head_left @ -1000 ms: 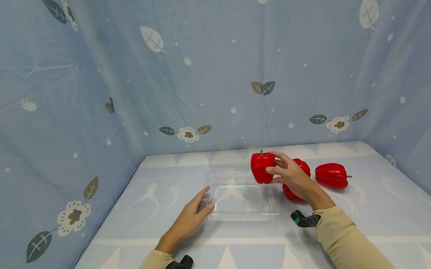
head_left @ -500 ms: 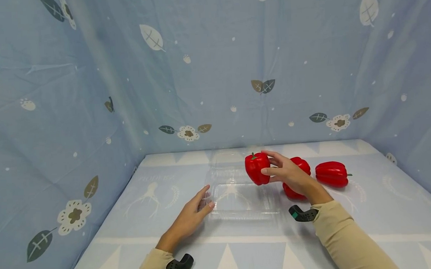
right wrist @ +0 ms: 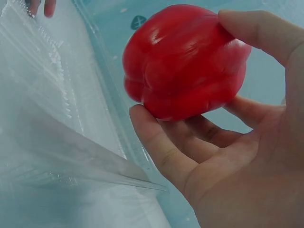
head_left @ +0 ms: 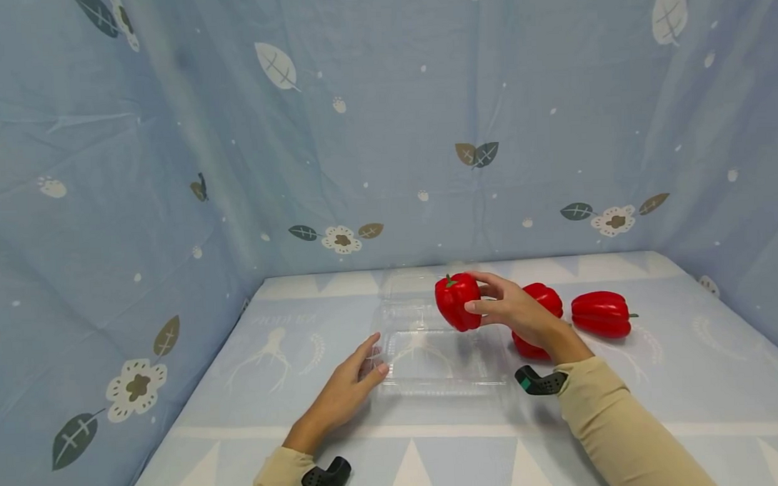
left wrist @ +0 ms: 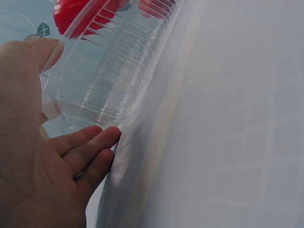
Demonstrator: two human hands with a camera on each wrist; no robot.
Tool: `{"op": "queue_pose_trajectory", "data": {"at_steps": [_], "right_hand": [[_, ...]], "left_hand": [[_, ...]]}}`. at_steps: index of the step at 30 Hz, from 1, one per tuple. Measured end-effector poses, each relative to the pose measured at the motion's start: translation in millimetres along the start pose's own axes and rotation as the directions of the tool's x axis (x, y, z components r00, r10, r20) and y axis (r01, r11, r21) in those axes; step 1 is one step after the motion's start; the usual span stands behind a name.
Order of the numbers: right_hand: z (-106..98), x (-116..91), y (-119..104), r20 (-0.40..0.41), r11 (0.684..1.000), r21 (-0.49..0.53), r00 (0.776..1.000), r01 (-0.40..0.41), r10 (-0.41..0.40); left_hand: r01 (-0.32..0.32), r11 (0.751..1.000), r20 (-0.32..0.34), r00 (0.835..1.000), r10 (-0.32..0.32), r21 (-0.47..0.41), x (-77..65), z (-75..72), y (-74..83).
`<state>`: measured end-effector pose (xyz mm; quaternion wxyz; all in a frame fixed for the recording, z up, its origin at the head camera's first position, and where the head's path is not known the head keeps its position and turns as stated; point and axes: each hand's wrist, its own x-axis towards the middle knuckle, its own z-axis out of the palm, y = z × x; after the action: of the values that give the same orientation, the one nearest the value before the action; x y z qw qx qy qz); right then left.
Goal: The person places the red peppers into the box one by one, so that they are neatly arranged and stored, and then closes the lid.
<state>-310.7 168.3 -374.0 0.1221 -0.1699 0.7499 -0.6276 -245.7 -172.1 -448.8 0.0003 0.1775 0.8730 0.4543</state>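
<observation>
My right hand [head_left: 520, 315] holds a red bell pepper [head_left: 454, 302] with a green stem, thumb on one side and fingers on the other. The pepper is raised over the right part of a clear plastic container [head_left: 432, 384], its stem tilted up and left. In the right wrist view, the pepper [right wrist: 183, 66] sits between thumb and fingertips, above the clear plastic. At the container's left side is my left hand [head_left: 343, 393], fingers fairly straight. In the left wrist view, its fingers [left wrist: 97, 145] and thumb lie against the container's clear wall [left wrist: 95, 80].
To the right, another red bell pepper [head_left: 601, 314] lies on its side. More red pepper [head_left: 544, 296] shows behind my right hand, partly hidden; I cannot tell whether it is one or two. The container's clear lid [head_left: 406, 285] lies toward the back, near the patterned cloth wall [head_left: 385, 129].
My right hand has carried the bell pepper a little to the left, over the container, and the pepper has tilted. My left hand has stayed at the container's side.
</observation>
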Motion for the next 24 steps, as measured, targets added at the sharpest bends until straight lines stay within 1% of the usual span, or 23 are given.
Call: {"op": "queue_pose_trajectory", "data": {"at_steps": [3,9,15,20,24], "right_hand": [[-0.2,-0.7,0.2,0.003,1.0,0.005,1.0,-0.007,0.007],[3.2,1.7,-2.1,0.027,0.998,0.056,0.999,-0.027,0.025],[6.3,7.5,-2.8,0.023,0.997,0.077,0.999,-0.026,0.025],[8.1,13.2,-0.7,0.026,0.996,0.079,0.999,-0.039,0.037],[9.3,17.5,-1.1,0.018,0.996,0.071,0.999,-0.045,0.044]], "left_hand": [[0.004,1.0,0.007,1.0,-0.004,-0.001,0.2,1.4,0.5],[0.004,1.0,0.004,1.0,-0.004,-0.01,0.7,0.4,1.2],[0.004,1.0,0.006,1.0,-0.004,-0.025,2.1,-0.9,0.3],[-0.029,0.998,0.004,1.0,0.03,-0.059,1.8,-0.4,-2.0],[-0.064,0.997,-0.016,0.998,0.063,-0.048,1.8,-0.2,-2.7]]}}
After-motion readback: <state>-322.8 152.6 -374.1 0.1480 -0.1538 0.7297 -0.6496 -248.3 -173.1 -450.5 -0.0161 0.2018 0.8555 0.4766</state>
